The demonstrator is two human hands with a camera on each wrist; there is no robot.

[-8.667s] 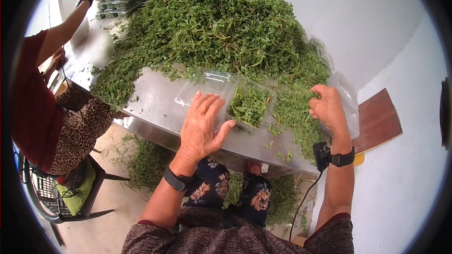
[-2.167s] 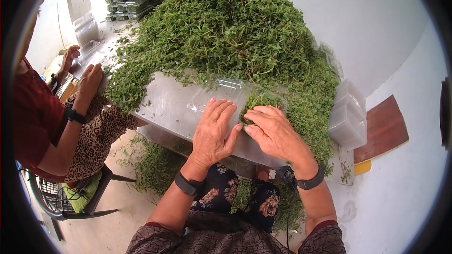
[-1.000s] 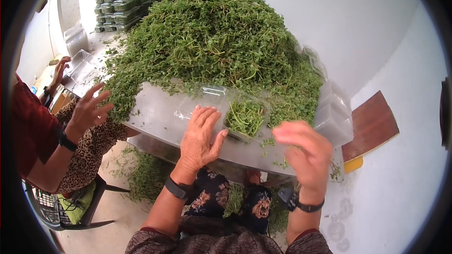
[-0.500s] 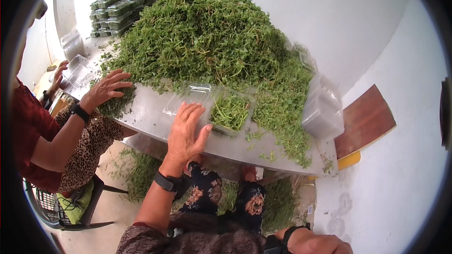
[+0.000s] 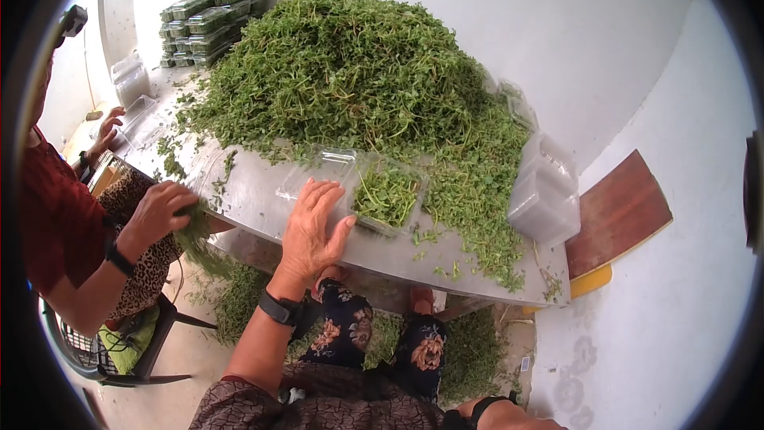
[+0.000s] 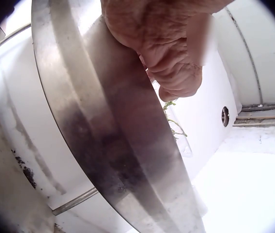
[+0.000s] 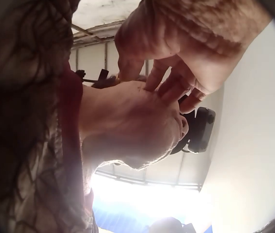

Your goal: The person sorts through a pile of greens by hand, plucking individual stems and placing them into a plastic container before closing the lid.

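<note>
My left hand rests at the near edge of a clear plastic clamshell box, fingers straight and thumb spread. The box's lid lies folded back to the left. Its base holds leafy green stems. In the left wrist view the left hand shows above the metal table edge. My right hand is up at my own jaw and neck in the right wrist view, its loosely bent fingertips touching the skin. Only its wrist and strap show at the head view's bottom edge.
A big heap of greens covers the table's back. Empty clear boxes are nested at the right; filled boxes are stacked at the back left. Another person's hand holds greens at the left, beside a chair.
My right hand left the greens in the box, then dropped down and back out of the head view to my jaw. My left hand stays by the box. The other person scooped up greens.
</note>
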